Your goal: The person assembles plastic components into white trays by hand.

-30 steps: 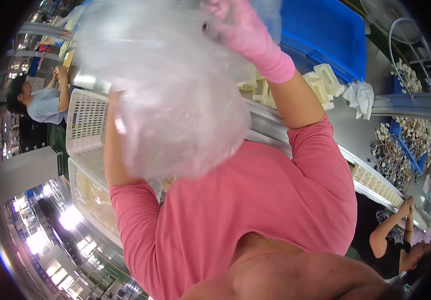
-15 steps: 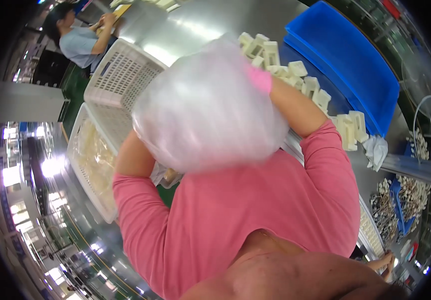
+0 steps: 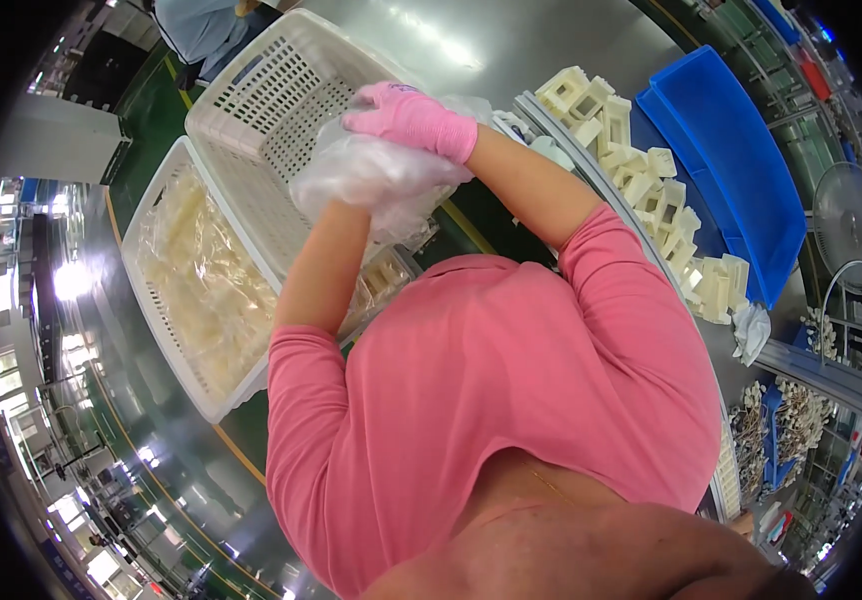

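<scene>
Over the near corner of a white perforated crate [image 3: 291, 75], I have a crumpled clear plastic bag [image 3: 381, 185] between my hands. My right hand [image 3: 401, 118], in a pink glove, lies on top of the bag with its fingers bent onto the film. From below, my left forearm [image 3: 321, 270] reaches to the bag, where the plastic covers my left hand and hides its fingers. What the bag holds, if anything, I cannot make out.
Left stands another white crate [image 3: 176, 345] with bagged cream pieces. Right, cream plastic parts [image 3: 641, 185] lie along a metal-edged table beside a blue bin [image 3: 731, 160]. A fan [image 3: 851, 215] stands far right. Another person [image 3: 201, 30] is at the upper left.
The bag, big and puffed before my chest, has come down and away toward the crate and looks much smaller. My right hand has moved left and shows on top of it.
</scene>
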Demonstrator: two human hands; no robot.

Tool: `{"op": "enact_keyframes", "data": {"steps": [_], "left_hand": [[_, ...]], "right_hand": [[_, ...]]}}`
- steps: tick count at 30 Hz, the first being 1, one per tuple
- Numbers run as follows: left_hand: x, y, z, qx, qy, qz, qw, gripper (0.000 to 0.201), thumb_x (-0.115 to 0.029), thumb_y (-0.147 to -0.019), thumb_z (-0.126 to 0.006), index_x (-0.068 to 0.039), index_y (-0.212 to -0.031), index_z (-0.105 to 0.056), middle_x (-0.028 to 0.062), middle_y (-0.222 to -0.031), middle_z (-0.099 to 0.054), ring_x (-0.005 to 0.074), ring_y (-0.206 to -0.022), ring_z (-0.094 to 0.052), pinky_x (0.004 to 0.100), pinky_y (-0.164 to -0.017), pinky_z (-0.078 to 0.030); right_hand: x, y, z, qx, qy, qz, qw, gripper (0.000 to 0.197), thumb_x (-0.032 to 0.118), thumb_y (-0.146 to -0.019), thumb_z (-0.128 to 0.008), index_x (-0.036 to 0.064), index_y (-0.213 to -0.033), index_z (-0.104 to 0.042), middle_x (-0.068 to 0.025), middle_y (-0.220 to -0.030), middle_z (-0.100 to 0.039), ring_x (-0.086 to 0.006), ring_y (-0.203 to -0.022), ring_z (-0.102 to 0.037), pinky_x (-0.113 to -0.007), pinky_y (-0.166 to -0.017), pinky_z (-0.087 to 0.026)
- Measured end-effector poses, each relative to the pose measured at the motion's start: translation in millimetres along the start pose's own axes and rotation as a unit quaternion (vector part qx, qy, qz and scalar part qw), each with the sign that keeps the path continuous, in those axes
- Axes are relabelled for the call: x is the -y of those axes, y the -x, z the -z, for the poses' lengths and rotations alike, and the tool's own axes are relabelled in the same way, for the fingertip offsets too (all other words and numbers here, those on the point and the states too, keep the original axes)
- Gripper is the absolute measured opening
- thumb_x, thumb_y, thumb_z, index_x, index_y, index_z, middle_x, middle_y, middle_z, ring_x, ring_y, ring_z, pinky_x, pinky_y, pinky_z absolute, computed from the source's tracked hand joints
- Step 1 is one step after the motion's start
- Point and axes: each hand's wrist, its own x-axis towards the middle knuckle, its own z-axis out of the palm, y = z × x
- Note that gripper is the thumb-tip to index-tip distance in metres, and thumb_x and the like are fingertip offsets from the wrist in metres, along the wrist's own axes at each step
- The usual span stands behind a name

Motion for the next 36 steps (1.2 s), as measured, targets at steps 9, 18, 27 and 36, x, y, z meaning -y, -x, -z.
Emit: {"op": "enact_keyframes", "data": {"steps": [9,18,27,36], "left_hand": [[-4,-87,113,0.137,-0.207,-0.069,0.966,0.032,-0.025,-0.077,-0.056,-0.005,-0.102,-0.052,0.0083,-0.093,-0.056,0.0209,-0.084,-0.055,0.0354,-0.075,-0.046],[-86,48,33,0.124,-0.157,-0.222,0.954,0.029,-0.014,-0.089,-0.043,0.005,-0.11,-0.047,0.0162,-0.108,-0.054,0.0235,-0.098,-0.053,0.0316,-0.078,-0.043],[-74,29,56,0.1,-0.359,-0.114,0.921,0.02,-0.01,-0.086,-0.046,0.0,-0.101,-0.054,0.0077,-0.093,-0.058,0.0155,-0.088,-0.056,0.0264,-0.072,-0.042],[-53,-3,37,0.218,-0.487,-0.023,0.846,0.025,-0.015,-0.088,-0.046,0.0,-0.106,-0.053,0.0085,-0.096,-0.058,0.0161,-0.092,-0.055,0.0274,-0.076,-0.043]], "right_hand": [[-2,-16,-17,0.017,-0.03,0.134,0.99,0.051,0.037,-0.072,-0.059,0.0034,-0.11,-0.052,-0.0207,-0.104,-0.056,-0.0324,-0.098,-0.053,-0.036,-0.085,-0.041],[92,-16,44,-0.55,-0.026,0.242,0.799,0.017,0.019,-0.074,-0.055,0.0044,-0.082,-0.061,-0.0139,-0.073,-0.063,-0.029,-0.065,-0.061,-0.037,-0.057,-0.048],[-39,-27,-73,0.184,0.236,0.003,0.954,0.056,0.037,-0.077,-0.049,0.0066,-0.123,-0.041,-0.0194,-0.113,-0.049,-0.0324,-0.104,-0.048,-0.038,-0.09,-0.037],[-16,55,-24,-0.022,0.072,0.021,0.997,0.039,0.029,-0.08,-0.05,0.0035,-0.109,-0.048,-0.0173,-0.094,-0.055,-0.0328,-0.091,-0.052,-0.039,-0.078,-0.042]]}}
